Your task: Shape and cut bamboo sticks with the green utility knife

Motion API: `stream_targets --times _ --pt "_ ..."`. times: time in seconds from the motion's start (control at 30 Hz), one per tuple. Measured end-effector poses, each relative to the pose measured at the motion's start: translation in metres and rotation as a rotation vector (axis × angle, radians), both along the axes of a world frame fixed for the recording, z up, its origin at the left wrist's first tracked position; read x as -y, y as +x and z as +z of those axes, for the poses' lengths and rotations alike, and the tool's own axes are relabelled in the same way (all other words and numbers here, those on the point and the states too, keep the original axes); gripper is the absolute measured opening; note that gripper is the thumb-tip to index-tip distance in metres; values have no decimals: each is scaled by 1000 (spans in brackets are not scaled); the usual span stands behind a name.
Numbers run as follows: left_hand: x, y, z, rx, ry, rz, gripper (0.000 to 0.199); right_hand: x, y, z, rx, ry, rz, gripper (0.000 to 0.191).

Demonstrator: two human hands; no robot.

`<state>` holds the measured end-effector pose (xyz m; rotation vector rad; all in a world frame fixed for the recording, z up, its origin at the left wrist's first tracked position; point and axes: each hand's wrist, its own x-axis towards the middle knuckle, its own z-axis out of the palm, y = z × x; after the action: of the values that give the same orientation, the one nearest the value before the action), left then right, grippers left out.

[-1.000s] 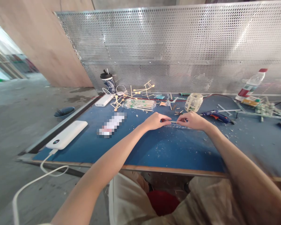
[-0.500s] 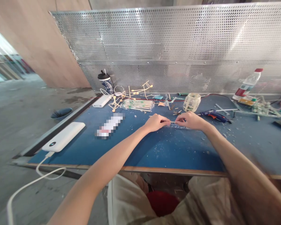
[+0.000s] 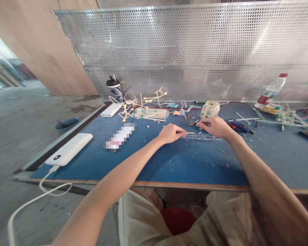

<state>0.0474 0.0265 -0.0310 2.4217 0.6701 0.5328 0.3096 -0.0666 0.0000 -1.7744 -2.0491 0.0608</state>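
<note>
My left hand [image 3: 171, 133] is closed, its thumb and fingertips pinching a thin wooden stick [image 3: 190, 133]. The stick lies along the upper edge of a clear ruler [image 3: 202, 137], which rests flat on the blue tabletop. Just beyond the ruler's right half, my right hand [image 3: 213, 126] has its fingers curled around what looks like small dark pliers [image 3: 194, 122]. Their tip points left; the hand hides most of the tool. A round, cage-like holder of pale sticks [image 3: 210, 109] stands right behind this hand.
A blue glue gun [image 3: 238, 126] lies to the right, before a stick structure [image 3: 284, 116] and a bottle [image 3: 272, 91]. Behind my left hand are a packet of sticks [image 3: 151, 114] and a stick model [image 3: 125, 112]. A white power bank [image 3: 69, 149] sits at left. Perforated metal [image 3: 169, 51] closes off the back.
My right hand has let go of the stick and moved up and right to the pliers, uncovering more of the ruler. My left hand stays on the stick.
</note>
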Motion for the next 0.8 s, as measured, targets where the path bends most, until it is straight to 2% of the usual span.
stream_targets --times 0.1,0.27,0.47,0.67,0.8 --pt "-1 1 -1 1 -9 -3 33 2 24 4 31 59 -166 41" --pt "-2 1 -2 0 -6 -10 34 4 49 1 67 -50 -179 38" --pt "-3 1 -2 -2 6 -8 35 -5 53 -16 93 -152 -213 48" --pt "-2 1 -1 -7 22 -5 33 -7 52 -21 92 -158 -198 38" --pt "-2 0 1 -12 26 -7 34 -5 42 -18 36 -82 -153 31"
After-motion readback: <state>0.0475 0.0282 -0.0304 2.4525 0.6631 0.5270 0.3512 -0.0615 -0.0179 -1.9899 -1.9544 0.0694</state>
